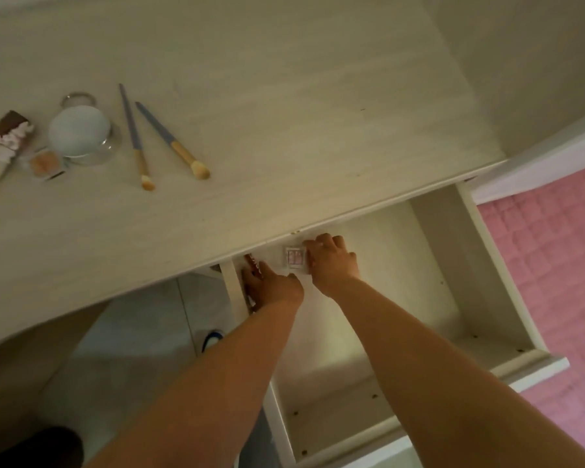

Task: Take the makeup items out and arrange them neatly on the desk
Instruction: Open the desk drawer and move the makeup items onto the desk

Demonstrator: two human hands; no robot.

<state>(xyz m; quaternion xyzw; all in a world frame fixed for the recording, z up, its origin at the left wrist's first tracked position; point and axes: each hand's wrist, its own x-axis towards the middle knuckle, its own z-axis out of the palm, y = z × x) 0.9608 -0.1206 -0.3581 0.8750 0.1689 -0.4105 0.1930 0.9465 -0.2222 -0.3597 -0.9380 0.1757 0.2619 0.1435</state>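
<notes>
Both hands reach into the open white drawer (pixel 487 258) under the desk edge. My right hand (pixel 333 261) grips a small clear square palette (pixel 294 259) with pink pans at the drawer's back. My left hand (pixel 271 287) curls round a red tube-like item (pixel 252 262) lying along the drawer's left wall; most of it is hidden by the fingers. On the desk (pixel 284 130) at the left lie two blue-handled brushes (pixel 134 136) (pixel 171 140), a round white jar (pixel 80 133), a small peach compact (pixel 44 163) and a long brown-pink palette (pixel 2 150).
A clear lid (pixel 78 98) sits behind the jar. A pink quilted bed (pixel 547 258) lies to the right of the drawer. The floor and a dark shape (pixel 31 447) show below the desk at the left.
</notes>
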